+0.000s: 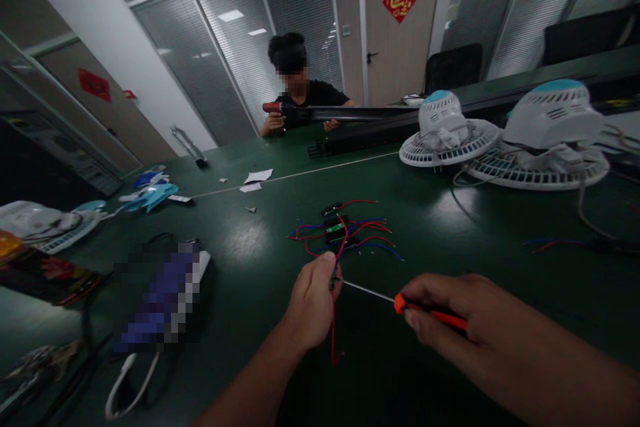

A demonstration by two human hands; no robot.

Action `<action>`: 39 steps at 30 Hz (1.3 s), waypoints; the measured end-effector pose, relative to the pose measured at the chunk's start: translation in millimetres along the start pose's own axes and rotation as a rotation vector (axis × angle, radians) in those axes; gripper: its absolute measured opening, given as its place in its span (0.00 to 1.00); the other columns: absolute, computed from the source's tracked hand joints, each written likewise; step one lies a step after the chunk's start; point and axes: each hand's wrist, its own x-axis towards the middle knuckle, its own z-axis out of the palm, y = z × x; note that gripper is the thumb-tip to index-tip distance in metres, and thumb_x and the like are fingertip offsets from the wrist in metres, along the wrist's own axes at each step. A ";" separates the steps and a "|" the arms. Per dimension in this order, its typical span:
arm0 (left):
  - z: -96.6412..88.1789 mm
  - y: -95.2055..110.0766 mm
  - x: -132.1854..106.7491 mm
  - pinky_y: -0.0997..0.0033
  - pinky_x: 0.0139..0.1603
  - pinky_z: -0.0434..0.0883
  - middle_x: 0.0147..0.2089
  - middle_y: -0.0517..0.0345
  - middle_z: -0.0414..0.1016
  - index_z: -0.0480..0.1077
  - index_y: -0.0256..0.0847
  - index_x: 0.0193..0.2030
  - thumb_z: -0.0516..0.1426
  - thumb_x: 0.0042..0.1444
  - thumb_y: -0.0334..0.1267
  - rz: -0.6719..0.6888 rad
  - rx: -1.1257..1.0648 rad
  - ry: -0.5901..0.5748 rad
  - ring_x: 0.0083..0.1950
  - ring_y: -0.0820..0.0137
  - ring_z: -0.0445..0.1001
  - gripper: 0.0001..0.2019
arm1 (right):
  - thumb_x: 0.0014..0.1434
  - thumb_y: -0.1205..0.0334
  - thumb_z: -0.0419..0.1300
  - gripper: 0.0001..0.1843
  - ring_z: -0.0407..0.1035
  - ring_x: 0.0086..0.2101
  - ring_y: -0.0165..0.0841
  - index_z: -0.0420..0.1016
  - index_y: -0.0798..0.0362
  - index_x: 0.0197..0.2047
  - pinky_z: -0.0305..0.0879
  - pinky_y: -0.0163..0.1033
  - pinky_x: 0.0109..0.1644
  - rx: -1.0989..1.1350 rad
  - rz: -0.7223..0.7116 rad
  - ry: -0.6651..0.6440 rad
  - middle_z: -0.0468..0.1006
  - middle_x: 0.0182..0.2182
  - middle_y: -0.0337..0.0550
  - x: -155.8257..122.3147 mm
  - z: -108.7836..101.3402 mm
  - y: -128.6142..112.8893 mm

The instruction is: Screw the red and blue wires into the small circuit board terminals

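Observation:
My left hand [313,297] is closed in a pinch on a small green circuit board [333,277] with a red wire [333,327] hanging down from it. My right hand [450,317] grips a screwdriver [415,305] with an orange handle; its thin metal shaft points left, tip close to the board. Just beyond the hands lies a tangle of red and blue wires with small boards [347,230] on the dark green table [260,247].
Two white fans with teal caps [447,130] [547,137] lie at the right. A person across the table holds a long black bar [350,113]. Paper scraps [257,178], blue fan parts [150,195], another fan part [45,223] and a blurred device [160,297] lie left.

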 end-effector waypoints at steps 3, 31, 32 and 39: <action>0.5 -0.7 -0.2 0.71 0.27 0.57 0.19 0.65 0.56 0.59 0.42 0.20 0.46 0.59 0.57 0.013 0.011 -0.018 0.23 0.72 0.57 0.24 | 0.60 0.52 0.51 0.15 0.73 0.28 0.34 0.77 0.46 0.36 0.65 0.41 0.31 -0.034 0.024 0.031 0.79 0.29 0.41 -0.9 0.3 -2.2; 1.8 1.8 -0.2 0.71 0.27 0.58 0.20 0.64 0.57 0.60 0.42 0.20 0.48 0.55 0.60 -0.005 -0.039 0.012 0.23 0.71 0.58 0.25 | 0.65 0.51 0.46 0.20 0.71 0.24 0.30 0.74 0.47 0.30 0.62 0.37 0.27 -0.014 -0.065 0.001 0.78 0.25 0.38 -2.3 0.5 2.4; 1.8 1.6 0.0 0.71 0.26 0.58 0.19 0.64 0.57 0.60 0.43 0.20 0.47 0.56 0.60 -0.003 -0.034 0.005 0.23 0.72 0.57 0.25 | 0.65 0.51 0.47 0.19 0.72 0.24 0.30 0.74 0.46 0.31 0.62 0.37 0.27 -0.015 -0.067 0.003 0.78 0.25 0.38 -2.0 0.8 2.5; 1.1 -0.4 -0.2 0.72 0.27 0.58 0.21 0.64 0.57 0.61 0.42 0.21 0.48 0.56 0.59 0.002 -0.052 0.001 0.24 0.72 0.58 0.24 | 0.65 0.50 0.47 0.19 0.71 0.25 0.30 0.74 0.47 0.30 0.62 0.37 0.28 -0.016 -0.047 -0.014 0.77 0.25 0.38 -1.1 3.3 5.2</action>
